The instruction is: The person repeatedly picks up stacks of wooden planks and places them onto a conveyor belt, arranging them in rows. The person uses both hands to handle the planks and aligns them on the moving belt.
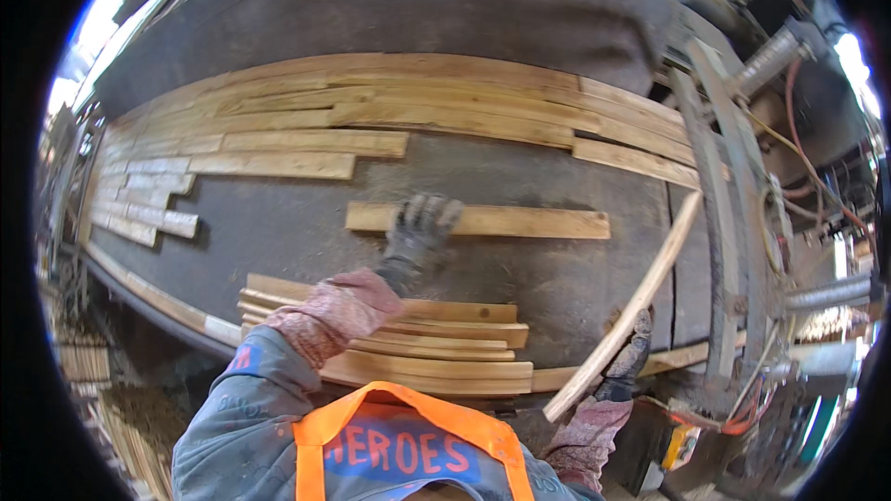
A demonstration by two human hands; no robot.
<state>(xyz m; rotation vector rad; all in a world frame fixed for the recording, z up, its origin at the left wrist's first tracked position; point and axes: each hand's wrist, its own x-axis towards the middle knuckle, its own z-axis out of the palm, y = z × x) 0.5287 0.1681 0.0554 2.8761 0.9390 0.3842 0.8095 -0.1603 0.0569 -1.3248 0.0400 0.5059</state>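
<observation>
My left hand (422, 227), in a grey work glove, lies over a short wooden board (529, 222) in the middle of the dark metal table (297, 232). Its fingers look spread across the board's far edge, though the glove is slightly blurred while the board is sharp. Off to the right, my right hand (629, 360), in a dark glove, is closed on a long narrow wooden strip (631, 306). The strip slants from near me up toward the right end of the table. Part of the right hand's grip is hidden behind the strip.
Long boards (445, 111) lie side by side across the table's far part, with shorter pale pieces (148, 195) at the left. A stack of strips (445, 371) sits at the near edge. Upright frame beams (715, 223) border the right end, with hoses and pipes beyond.
</observation>
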